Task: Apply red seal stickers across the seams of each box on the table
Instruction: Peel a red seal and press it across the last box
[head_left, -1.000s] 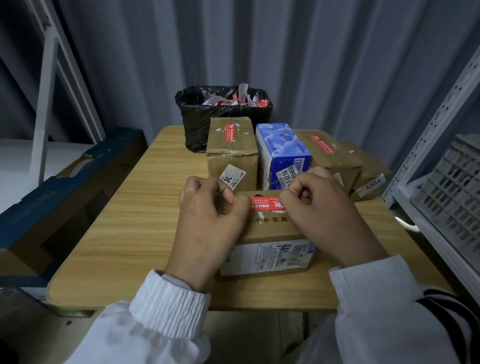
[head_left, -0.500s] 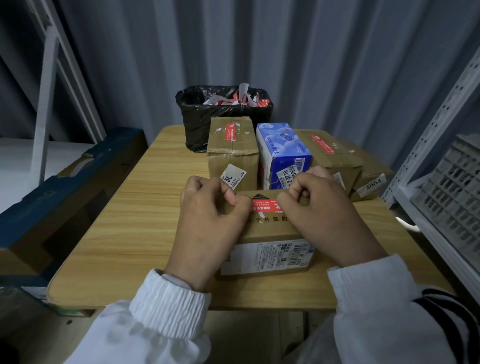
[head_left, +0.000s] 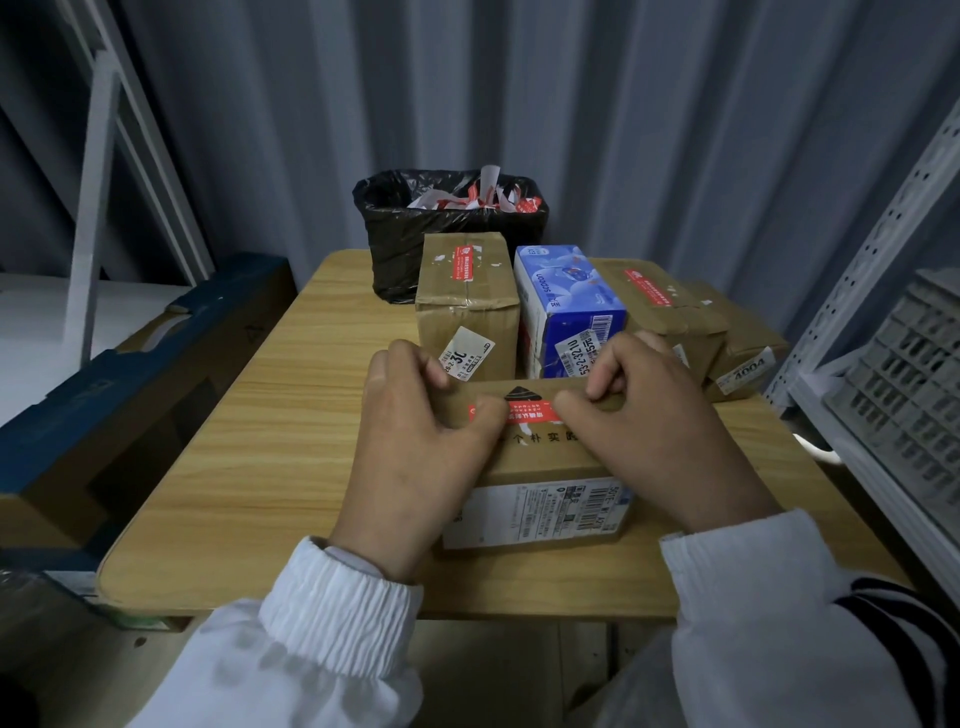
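Note:
A brown cardboard box (head_left: 540, 457) with a white shipping label on its near side lies at the table's front middle. A red seal sticker (head_left: 522, 413) lies flat across its top. My left hand (head_left: 415, 452) hooks its fingers over the box's far edge, and its thumb presses on the sticker's left part. My right hand (head_left: 665, 436) grips the far edge the same way, thumb on the sticker's right end. Behind stand a brown box (head_left: 467, 306) with a red sticker (head_left: 464, 262), a blue tissue box (head_left: 566, 306), and a second stickered brown box (head_left: 675, 317).
A black-lined bin (head_left: 447, 234) with sticker backing strips stands at the wooden table's (head_left: 249, 441) far edge. A small brown box (head_left: 748, 353) lies at the far right. A metal shelf (head_left: 883, 249) with a grey crate (head_left: 914, 374) is on the right, a large carton (head_left: 130, 374) on the left.
The sticker has gone down onto the box top. My left thumb has slid onto the sticker and both thumbs have come closer together.

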